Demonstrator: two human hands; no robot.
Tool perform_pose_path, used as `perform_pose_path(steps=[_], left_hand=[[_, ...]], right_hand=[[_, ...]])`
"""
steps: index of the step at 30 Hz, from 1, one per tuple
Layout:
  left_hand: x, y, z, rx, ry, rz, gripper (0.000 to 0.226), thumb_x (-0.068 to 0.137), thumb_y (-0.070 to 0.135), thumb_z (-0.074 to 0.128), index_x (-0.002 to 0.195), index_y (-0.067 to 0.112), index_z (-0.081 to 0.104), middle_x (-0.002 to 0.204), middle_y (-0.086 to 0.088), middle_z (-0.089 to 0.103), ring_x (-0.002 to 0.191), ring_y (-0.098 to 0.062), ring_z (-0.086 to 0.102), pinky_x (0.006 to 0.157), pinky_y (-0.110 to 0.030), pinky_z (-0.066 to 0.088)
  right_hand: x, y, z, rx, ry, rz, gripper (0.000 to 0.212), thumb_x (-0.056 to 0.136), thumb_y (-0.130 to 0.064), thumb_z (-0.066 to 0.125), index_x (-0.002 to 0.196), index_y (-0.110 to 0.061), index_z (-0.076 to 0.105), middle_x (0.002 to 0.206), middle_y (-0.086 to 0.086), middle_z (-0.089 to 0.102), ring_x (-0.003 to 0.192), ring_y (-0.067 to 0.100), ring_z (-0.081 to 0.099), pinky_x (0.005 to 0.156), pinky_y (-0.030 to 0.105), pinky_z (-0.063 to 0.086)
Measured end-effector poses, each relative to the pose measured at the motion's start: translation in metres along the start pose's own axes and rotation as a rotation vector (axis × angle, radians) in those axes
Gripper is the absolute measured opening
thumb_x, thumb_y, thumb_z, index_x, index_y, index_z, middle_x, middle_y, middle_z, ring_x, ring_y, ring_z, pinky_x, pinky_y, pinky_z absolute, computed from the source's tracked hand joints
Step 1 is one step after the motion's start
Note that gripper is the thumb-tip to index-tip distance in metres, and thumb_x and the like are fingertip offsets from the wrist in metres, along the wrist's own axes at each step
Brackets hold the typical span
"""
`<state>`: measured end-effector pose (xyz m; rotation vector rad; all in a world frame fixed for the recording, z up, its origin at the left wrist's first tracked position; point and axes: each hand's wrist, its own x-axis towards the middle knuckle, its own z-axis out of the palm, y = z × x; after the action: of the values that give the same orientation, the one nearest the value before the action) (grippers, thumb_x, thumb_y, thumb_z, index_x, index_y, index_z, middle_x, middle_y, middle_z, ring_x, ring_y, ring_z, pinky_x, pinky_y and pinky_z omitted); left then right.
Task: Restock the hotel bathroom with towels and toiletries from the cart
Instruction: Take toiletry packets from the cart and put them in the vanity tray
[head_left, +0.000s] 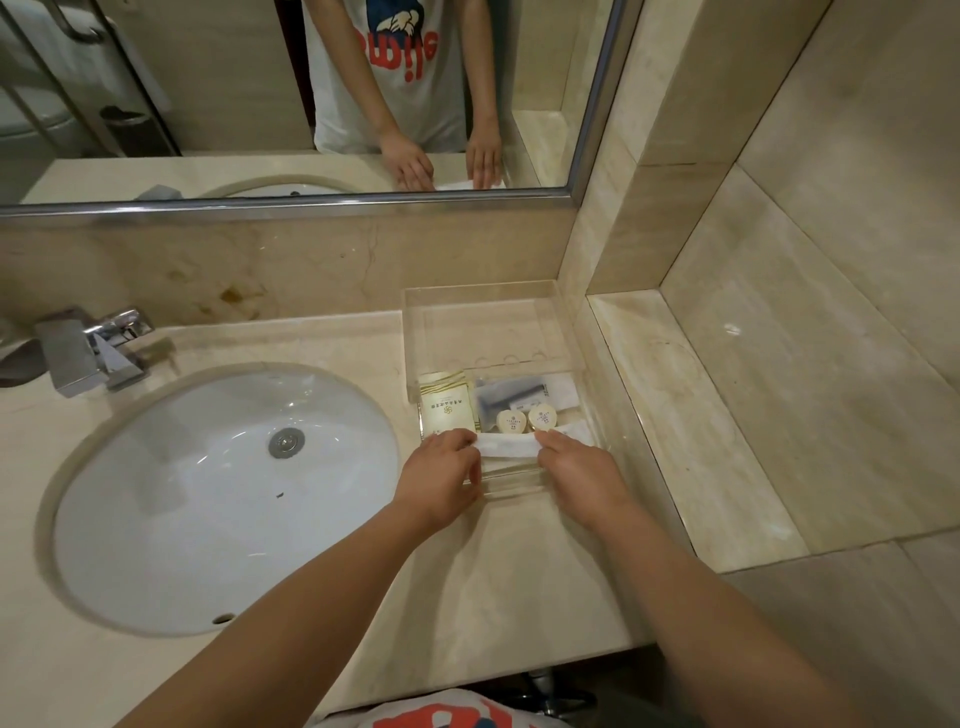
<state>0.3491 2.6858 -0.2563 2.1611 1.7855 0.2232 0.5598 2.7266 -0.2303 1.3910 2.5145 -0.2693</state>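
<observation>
- Left of the clear tray (410, 332): one beige veined marble counter (519, 571) with one oval, glossy white sink (182, 493) set into it.
- Tray: one, rectangular, transparent plastic.
- At the tray's near end: left hand (439, 480) and right hand (582, 475), fingers clamped on opposite ends of one long flat white packet (506, 447).
- Just behind the packet, in the tray: one cream sachet (448, 408), one wrapped razor (511, 397), two round cream caps (511, 421).

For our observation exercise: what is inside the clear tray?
Cream sachet, wrapped razor, two round containers, white packet held by left hand and right hand. Anything beneath it is hidden.
</observation>
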Motion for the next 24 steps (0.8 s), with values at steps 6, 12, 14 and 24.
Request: perform_pose_path(steps=[6, 12, 14, 24], left_hand=[[0.004, 0.002, -0.005, 0.028, 0.000, 0.020, 0.016, 0.083, 0.032, 0.068, 0.096, 0.024, 0.063, 0.138, 0.004, 0.047, 0.120, -0.023, 0.045, 0.095, -0.029, 0.039], [0.009, 0.003, -0.005, 0.147, -0.020, 0.044, 0.047, 0.082, 0.036, 0.068, 0.124, 0.024, 0.053, 0.146, 0.001, 0.039, 0.138, -0.020, 0.031, 0.118, -0.038, 0.018], [0.010, 0.004, -0.006, 0.172, -0.044, 0.059, 0.048, 0.085, 0.034, 0.067, 0.128, 0.024, 0.051, 0.151, -0.001, 0.034, 0.143, -0.021, 0.023, 0.121, -0.043, 0.013], [0.010, 0.005, -0.004, 0.176, -0.073, 0.001, 0.048, 0.086, 0.034, 0.067, 0.131, 0.025, 0.051, 0.152, 0.000, 0.034, 0.145, -0.021, 0.022, 0.120, -0.043, 0.015]], right_hand=[[0.007, 0.005, -0.004, -0.030, -0.017, 0.020, 0.048, 0.091, 0.006, 0.045, 0.134, -0.012, 0.049, 0.162, -0.001, 0.022, 0.148, 0.016, 0.022, 0.103, 0.034, 0.044], [0.006, 0.003, 0.002, -0.050, -0.017, 0.071, 0.045, 0.091, 0.002, 0.048, 0.133, -0.012, 0.048, 0.162, 0.002, 0.021, 0.146, 0.017, 0.025, 0.097, 0.035, 0.048], [0.006, 0.002, 0.003, -0.057, -0.017, 0.087, 0.046, 0.091, 0.001, 0.049, 0.134, -0.012, 0.046, 0.162, 0.002, 0.021, 0.145, 0.018, 0.028, 0.095, 0.035, 0.048], [0.015, -0.005, 0.007, -0.141, 0.002, 0.081, 0.043, 0.084, 0.000, 0.057, 0.125, -0.011, 0.052, 0.149, 0.007, 0.035, 0.134, 0.024, 0.038, 0.081, 0.033, 0.045]])
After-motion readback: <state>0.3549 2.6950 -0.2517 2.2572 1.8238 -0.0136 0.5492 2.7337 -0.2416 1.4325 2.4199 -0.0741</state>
